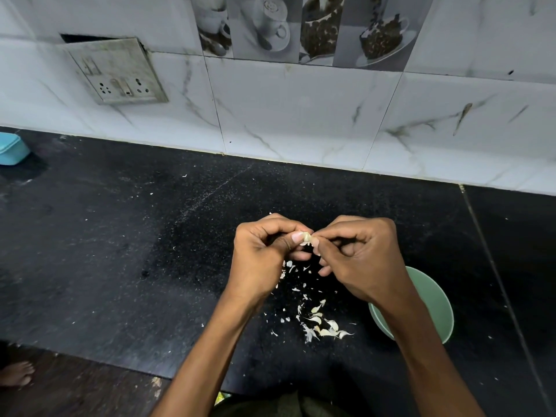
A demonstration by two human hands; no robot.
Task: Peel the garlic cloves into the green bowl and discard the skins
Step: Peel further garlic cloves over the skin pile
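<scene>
A small pale garlic clove (306,238) is held above the black countertop (126,236), pinched between the fingertips of both hands. My left hand (262,254) grips it from the left and my right hand (358,254) pinches it from the right. Loose white garlic skins (316,322) lie scattered on the counter below and between my wrists. The green bowl (433,299) stands at the right, partly hidden under my right forearm; its contents do not show.
A white marble-tiled wall (301,115) with a switch and socket plate (117,72) backs the counter. A blue plastic container (12,149) sits at the far left edge. The counter's front edge runs along the bottom left, with a bare foot (16,373) on the floor.
</scene>
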